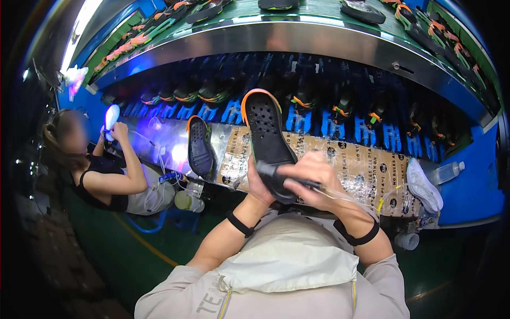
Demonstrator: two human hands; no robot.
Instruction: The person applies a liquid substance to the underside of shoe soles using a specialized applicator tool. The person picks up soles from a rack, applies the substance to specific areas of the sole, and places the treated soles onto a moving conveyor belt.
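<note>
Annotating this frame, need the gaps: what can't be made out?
All in head view:
- Left hand: most fingers hidden behind the sole.
- Sole's underside: faces away.
- Tool: tip blurred, apparently by motion; handle partly covered by right hand.
- Top-middle shoe: cut off by upper edge.

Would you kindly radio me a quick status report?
Left hand holding black sole; right hand gripping tool over it; second sole leftward, clear of both hands.
</note>
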